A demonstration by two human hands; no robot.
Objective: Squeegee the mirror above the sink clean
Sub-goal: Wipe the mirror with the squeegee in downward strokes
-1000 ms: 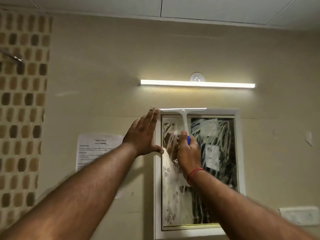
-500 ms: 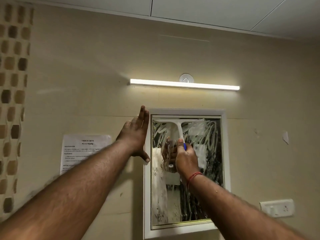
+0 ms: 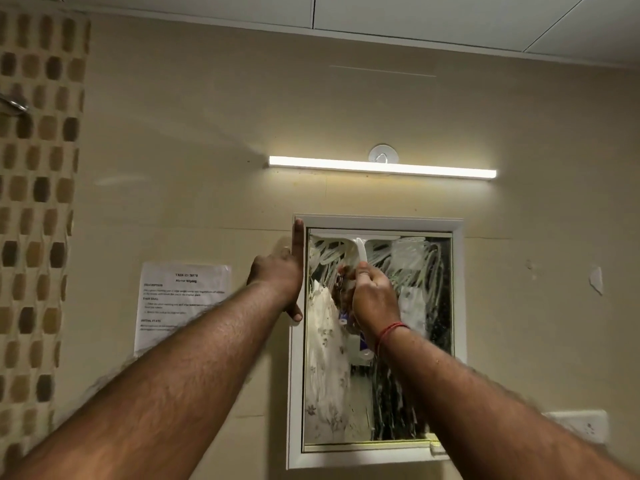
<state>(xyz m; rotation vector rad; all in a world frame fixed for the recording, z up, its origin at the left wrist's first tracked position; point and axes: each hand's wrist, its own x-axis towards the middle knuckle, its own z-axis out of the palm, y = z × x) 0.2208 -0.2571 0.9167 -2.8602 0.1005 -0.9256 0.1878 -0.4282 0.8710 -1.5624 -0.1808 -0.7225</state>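
Observation:
A white-framed mirror (image 3: 429, 306) hangs on the beige wall, its glass smeared with white foam streaks. My right hand (image 3: 374, 299) grips the handle of a white squeegee (image 3: 356, 242), whose blade lies flat across the top left of the glass just under the frame. My left hand (image 3: 282, 271) rests flat against the mirror's left frame edge, fingers straight and pointing up, holding nothing. The sink is out of view.
A lit tube light (image 3: 381, 167) runs above the mirror. A printed paper sheet (image 3: 173, 299) is stuck to the wall at the left. A white switch plate (image 3: 585, 427) sits low at the right. Brown mosaic tiles (image 3: 34, 202) cover the far-left wall.
The squeegee blade has come down from the top frame onto the upper glass. My left hand has turned edge-on against the frame. The view has shifted slightly.

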